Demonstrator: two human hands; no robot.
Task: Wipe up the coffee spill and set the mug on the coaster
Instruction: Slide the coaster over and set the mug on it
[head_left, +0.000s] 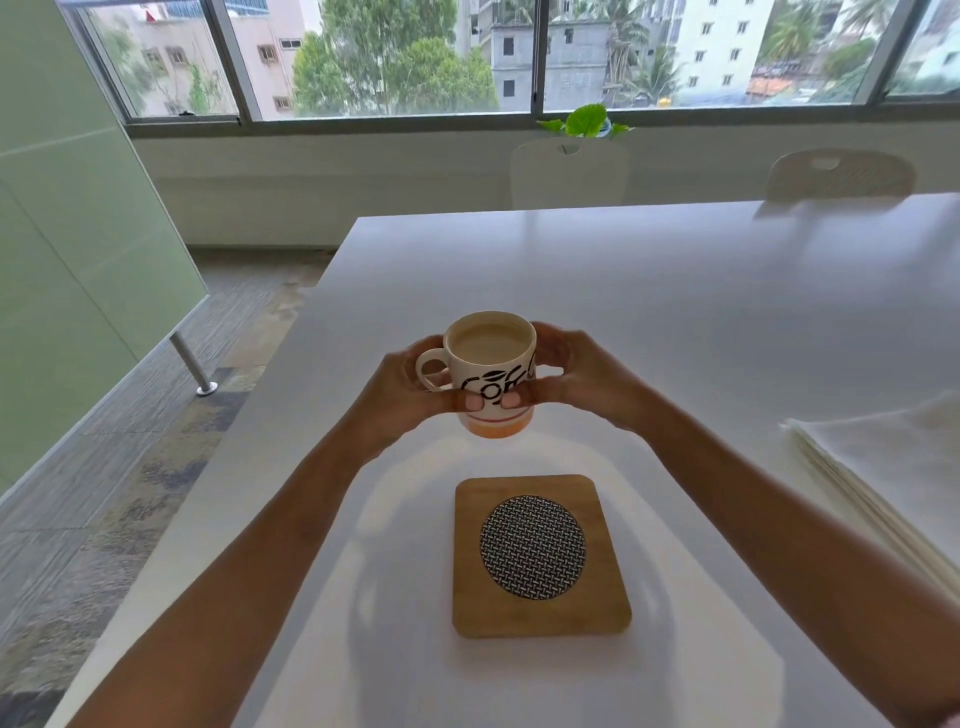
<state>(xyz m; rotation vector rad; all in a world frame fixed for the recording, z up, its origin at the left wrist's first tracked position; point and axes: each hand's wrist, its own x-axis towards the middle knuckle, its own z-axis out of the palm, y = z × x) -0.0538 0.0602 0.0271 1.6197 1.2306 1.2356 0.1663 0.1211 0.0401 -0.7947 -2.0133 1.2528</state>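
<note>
A white mug (491, 364) with black lettering and an orange base holds milky coffee. Both hands grip it above the white table (675, 312), its handle pointing left. My left hand (400, 395) wraps the handle side and my right hand (576, 374) wraps the right side, thumbs meeting on the front. A square wooden coaster (540, 556) with a round woven black-and-white inset lies flat on the table, nearer to me than the mug and slightly right. No spill shows on the table.
A stack of white paper napkins (883, 478) lies at the right edge. Two white chairs (569, 174) (839, 174) stand at the far side under the window. The table's left edge drops to carpet; a green glass partition (78, 260) stands left.
</note>
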